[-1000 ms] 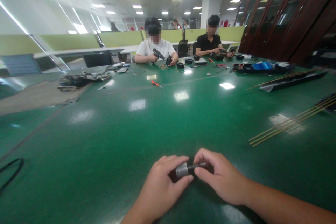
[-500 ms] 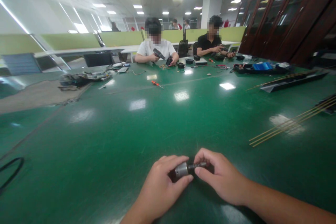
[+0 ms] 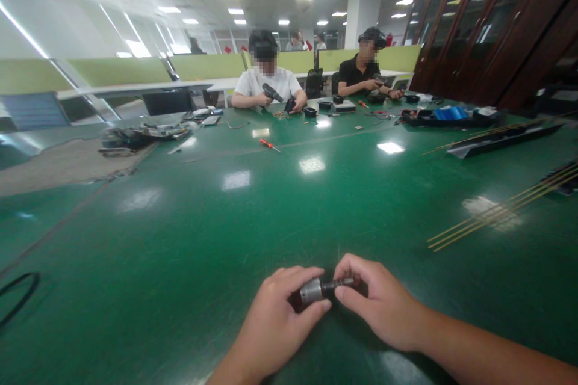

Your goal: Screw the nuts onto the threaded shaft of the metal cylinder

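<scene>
My left hand (image 3: 282, 316) curls round a silver metal cylinder with a dark stepped shaft (image 3: 311, 292), thumb and fingers on its two sides. Small holes show in the cylinder's wall, and its left end is hidden in my palm. The shaft points right and narrows to a thin tip. Around that shaft, my right hand (image 3: 383, 301) is closed in a pinch, thumb in front and index finger behind. Both hands are low over the green table (image 3: 194, 240), near its front edge.
Thin brass-coloured rods (image 3: 501, 210) lie at the right, near a dark metal channel (image 3: 506, 139). A black cable loop (image 3: 20, 298) is at the left. Farther off lies an orange screwdriver (image 3: 268, 144). Across the table, a person in white (image 3: 241, 84) holds a power drill (image 3: 272, 93); another person wears black (image 3: 350, 75).
My hands and the metal part keep almost the same pose. Across the table, the head of the person in black has turned to the right.
</scene>
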Available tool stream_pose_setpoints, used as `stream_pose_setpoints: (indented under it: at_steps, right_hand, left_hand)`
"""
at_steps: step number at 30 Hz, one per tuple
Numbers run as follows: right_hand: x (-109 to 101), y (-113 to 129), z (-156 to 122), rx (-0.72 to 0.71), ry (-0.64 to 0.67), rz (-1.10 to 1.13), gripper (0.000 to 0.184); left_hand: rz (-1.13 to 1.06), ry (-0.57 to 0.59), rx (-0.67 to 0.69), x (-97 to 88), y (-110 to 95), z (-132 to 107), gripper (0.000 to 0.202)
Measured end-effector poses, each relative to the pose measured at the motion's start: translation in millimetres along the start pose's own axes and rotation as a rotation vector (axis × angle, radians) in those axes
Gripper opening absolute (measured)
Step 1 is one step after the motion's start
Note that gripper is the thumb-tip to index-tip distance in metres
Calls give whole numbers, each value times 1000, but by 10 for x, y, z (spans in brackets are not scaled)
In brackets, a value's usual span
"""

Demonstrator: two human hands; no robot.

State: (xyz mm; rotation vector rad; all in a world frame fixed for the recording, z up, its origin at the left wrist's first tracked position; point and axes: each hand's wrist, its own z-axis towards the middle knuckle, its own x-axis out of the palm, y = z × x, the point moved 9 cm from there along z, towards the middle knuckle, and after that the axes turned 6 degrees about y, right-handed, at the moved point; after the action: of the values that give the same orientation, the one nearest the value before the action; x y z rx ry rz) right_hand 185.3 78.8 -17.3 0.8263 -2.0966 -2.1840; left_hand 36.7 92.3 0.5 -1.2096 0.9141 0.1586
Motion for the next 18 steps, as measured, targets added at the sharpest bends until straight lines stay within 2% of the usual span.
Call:
stream_pose_setpoints:
  at_steps: [18]
  right_hand:
    - [-4, -10, -2, -5, 4, 10, 2]
  left_hand:
    - [-29, -16, -15, -13, -11, -4, 29]
